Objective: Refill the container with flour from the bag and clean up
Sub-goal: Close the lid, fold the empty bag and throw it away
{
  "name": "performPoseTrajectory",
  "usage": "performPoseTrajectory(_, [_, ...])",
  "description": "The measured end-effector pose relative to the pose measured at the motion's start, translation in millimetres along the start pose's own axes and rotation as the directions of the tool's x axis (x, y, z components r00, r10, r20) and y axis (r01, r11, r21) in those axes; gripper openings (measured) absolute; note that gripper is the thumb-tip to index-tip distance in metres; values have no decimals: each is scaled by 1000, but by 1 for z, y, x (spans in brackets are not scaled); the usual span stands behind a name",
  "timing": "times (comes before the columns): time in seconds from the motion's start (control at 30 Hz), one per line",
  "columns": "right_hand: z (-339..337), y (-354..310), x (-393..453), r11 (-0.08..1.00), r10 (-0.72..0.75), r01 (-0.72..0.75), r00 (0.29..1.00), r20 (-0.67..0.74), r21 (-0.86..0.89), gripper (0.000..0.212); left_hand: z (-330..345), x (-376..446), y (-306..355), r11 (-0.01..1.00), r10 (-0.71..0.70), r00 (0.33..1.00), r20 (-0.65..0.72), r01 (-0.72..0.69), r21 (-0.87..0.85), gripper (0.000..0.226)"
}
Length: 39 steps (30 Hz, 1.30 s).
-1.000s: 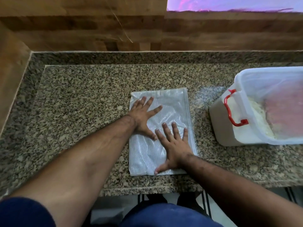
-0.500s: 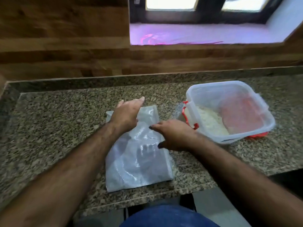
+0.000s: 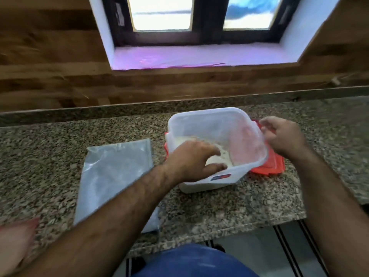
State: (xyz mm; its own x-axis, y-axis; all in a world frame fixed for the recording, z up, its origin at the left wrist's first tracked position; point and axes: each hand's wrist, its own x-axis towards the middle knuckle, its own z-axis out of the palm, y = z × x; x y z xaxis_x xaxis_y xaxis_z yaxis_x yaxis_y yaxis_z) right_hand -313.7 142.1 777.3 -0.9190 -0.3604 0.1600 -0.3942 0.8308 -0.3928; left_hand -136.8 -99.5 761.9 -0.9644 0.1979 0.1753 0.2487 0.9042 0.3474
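Note:
The clear plastic container [image 3: 211, 124] stands on the granite counter [image 3: 229, 206] with a low heap of flour [image 3: 183, 139] inside. My left hand [image 3: 191, 160] clasps its near-left corner, thumb on the front wall and fingers over the rim above the flour. At the right rim my right hand [image 3: 281, 134] has its fingers curled on the edge. The emptied clear bag [image 3: 115, 176] lies flat to the left of the container, apart from both hands. A red lid [image 3: 269, 166] lies partly under the container's right side.
The counter's front edge [image 3: 239, 228] runs just below the container. A wooden wall and a window sill [image 3: 199, 56] rise behind. A blurred pinkish shape [image 3: 14, 242] sits at the bottom left corner.
Both hands left the flattened bag and moved right onto the container. The view swung up and to the right, so the container is now in the middle.

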Motion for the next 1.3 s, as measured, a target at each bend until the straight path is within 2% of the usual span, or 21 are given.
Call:
performPoseTrajectory(0.07, [18,51,2,992,123,-124,992,40,16,27,18,8,13,983,-151,978,145,133,129,82])
performPoseTrajectory(0.13, [43,95,-1,979,204,-200,969,143,-36,31,26,15,14,941,-284,937,204,232,247,97])
performPoseTrajectory(0.17, [56,112,-4,975,218,-205,952,216,-81,37,27,16,12,934,-310,925,220,254,249,101])
performPoseTrajectory(0.27, [93,146,-17,988,142,-96,881,452,-123,62,26,17,9,941,-329,885,330,280,188,117])
performPoseTrajectory(0.33, [109,156,-26,986,92,-8,856,509,-166,60,25,16,10,934,-355,859,370,312,173,122])
performPoseTrajectory(0.37, [114,162,-29,981,78,22,866,494,-194,51,25,16,11,929,-368,854,368,328,170,122])
performPoseTrajectory(0.43, [121,168,-31,970,32,73,909,417,-233,29,22,15,13,920,-390,857,337,353,169,120])
performPoseTrajectory(0.5, [122,168,-29,973,-54,116,954,295,-199,25,18,13,15,918,-393,867,305,353,180,117])
performPoseTrajectory(0.57, [117,163,-21,993,-93,101,990,102,-68,24,18,11,16,922,-383,880,279,346,175,114])
performPoseTrajectory(0.63, [107,150,-2,994,-87,93,992,-92,62,26,19,10,15,928,-370,896,246,342,148,109])
performPoseTrajectory(0.73, [80,118,35,969,-86,148,952,-293,196,19,21,9,13,922,-385,902,193,365,131,103])
performPoseTrajectory(0.83, [51,81,61,923,-99,240,903,-417,301,16,21,7,13,910,-411,895,176,389,145,101])
performPoseTrajectory(0.93, [25,43,67,854,-288,450,827,-483,262,14,19,7,13,912,-410,902,137,400,93,100])
performPoseTrajectory(1.0, [11,20,63,777,-434,601,728,-530,189,15,19,8,12,920,-391,920,-23,391,-7,93])
performPoseTrajectory(1.03, [4,9,60,737,-477,655,680,-557,167,18,19,9,9,915,-403,900,-166,393,-88,88])
performPoseTrajectory(1.07, [-3,-3,56,704,-496,690,645,-582,165,22,18,12,6,896,-443,838,-318,404,-182,82])
performPoseTrajectory(1.13, [-20,-24,46,648,-472,722,632,-615,244,26,8,19,-1,815,-578,621,-528,414,-406,73])
performPoseTrajectory(1.2, [-37,-41,39,584,-391,702,684,-616,409,18,-9,26,-8,683,-728,422,-540,382,-623,77])
performPoseTrajectory(1.27, [-49,-54,34,534,-297,613,781,-550,582,14,-27,30,-15,561,-815,333,-474,252,-788,78])
performPoseTrajectory(1.3, [-50,-60,34,508,-239,530,844,-480,679,16,-33,31,-20,522,-828,330,-454,155,-839,70])
